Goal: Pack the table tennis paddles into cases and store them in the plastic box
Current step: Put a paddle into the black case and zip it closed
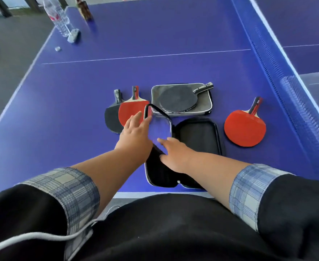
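Four paddles lie on the blue table (pixel 155 34). A black paddle (pixel 112 118) and a red paddle (pixel 130 110) overlap at the left. Another black paddle (pixel 177 99) rests on an open grey case (pixel 204 104), and a second red paddle (pixel 244 127) lies at the right. A black zip case (pixel 162 174) sits near the front edge with its blurred lid (pixel 159 127) tilted up. An open black case half (pixel 198 136) lies beside it. My left hand (pixel 136 132) touches the lid's left edge with straight fingers. My right hand (pixel 175 155) rests flat on the lower case.
A clear plastic bottle (pixel 59 17), a small grey object (pixel 73 35), a tiny cap (pixel 57 48) and a brown item (pixel 84 8) stand at the far left corner. The net (pixel 286 81) runs along the right side. No plastic box is in view.
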Demonstrator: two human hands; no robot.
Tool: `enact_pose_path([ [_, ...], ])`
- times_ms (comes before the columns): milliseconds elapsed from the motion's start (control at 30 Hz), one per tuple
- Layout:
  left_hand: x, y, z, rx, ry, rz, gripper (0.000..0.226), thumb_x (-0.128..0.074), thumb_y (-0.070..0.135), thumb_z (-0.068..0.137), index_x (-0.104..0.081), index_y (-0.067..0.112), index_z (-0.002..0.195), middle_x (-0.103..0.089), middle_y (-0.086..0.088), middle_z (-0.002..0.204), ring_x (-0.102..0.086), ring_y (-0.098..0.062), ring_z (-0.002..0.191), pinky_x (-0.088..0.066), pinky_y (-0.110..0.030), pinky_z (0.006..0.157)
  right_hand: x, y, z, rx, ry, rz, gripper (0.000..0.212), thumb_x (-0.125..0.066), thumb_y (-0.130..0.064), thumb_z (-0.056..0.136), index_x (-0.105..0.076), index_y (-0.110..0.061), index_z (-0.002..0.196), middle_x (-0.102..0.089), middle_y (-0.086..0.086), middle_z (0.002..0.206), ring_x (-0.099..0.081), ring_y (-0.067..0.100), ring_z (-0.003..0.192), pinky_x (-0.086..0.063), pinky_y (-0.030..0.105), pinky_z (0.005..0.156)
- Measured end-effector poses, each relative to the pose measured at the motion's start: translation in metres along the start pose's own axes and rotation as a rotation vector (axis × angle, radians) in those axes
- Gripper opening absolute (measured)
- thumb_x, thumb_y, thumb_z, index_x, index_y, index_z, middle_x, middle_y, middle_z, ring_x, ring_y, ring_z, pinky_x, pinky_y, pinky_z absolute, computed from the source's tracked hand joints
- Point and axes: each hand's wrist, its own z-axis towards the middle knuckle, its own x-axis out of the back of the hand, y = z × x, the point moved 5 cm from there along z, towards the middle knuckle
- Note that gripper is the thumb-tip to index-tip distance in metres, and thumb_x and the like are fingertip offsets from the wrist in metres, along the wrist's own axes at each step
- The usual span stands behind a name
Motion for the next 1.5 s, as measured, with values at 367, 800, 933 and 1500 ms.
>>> enact_pose_path([
  [367,-0.085,-0.084,0.01,-0.308,-0.723,0.439,0.075,-0.049,0.009,0.09,-0.02,0.039,0.152,-0.005,0.0,0.163,-0.002,-0.024,0.149,-0.036,-0.051,0.104,-0.056,0.01,0.024,-0.378,-0.147,-0.092,0.077,-0.052,-0.052,0.096,-0.012,-0.038,0.16,0.015,0.003,0.168,0.002,0.038,0.153,-0.035,0.05,0.115],
  [800,-0.05,-0.067,0.068,-0.316,-0.545,0.254,0.053,-0.049,0.027,0.093,-0.041,0.032,0.145,-0.042,-0.005,0.145,-0.047,-0.032,0.127,-0.046,-0.043,0.092,-0.015,0.01,0.02,-0.396,0.142,0.118,0.067,-0.057,-0.046,0.095,-0.033,-0.027,0.155,-0.016,0.004,0.166,-0.031,0.027,0.147,-0.033,0.04,0.116],
  [933,-0.031,-0.096,0.088,-0.19,-0.394,0.042,0.055,-0.05,0.026,0.089,-0.041,0.029,0.143,-0.044,-0.005,0.143,-0.045,-0.031,0.125,-0.046,-0.046,0.095,0.004,-0.014,0.04,-0.351,0.303,0.214,0.059,-0.06,-0.039,0.096,-0.043,-0.023,0.15,-0.037,0.002,0.157,-0.045,0.021,0.137,-0.035,0.029,0.106],
  [1500,-0.032,-0.188,0.185,0.294,-0.262,-0.406,0.039,-0.057,0.033,0.088,-0.052,0.017,0.123,-0.062,-0.003,0.117,-0.055,-0.021,0.083,-0.043,-0.031,0.066,0.044,-0.078,0.173,-0.704,0.349,0.732,0.032,-0.05,-0.024,0.096,-0.056,-0.006,0.122,-0.054,0.01,0.093,-0.048,0.029,0.082,-0.036,0.031,0.061],
])
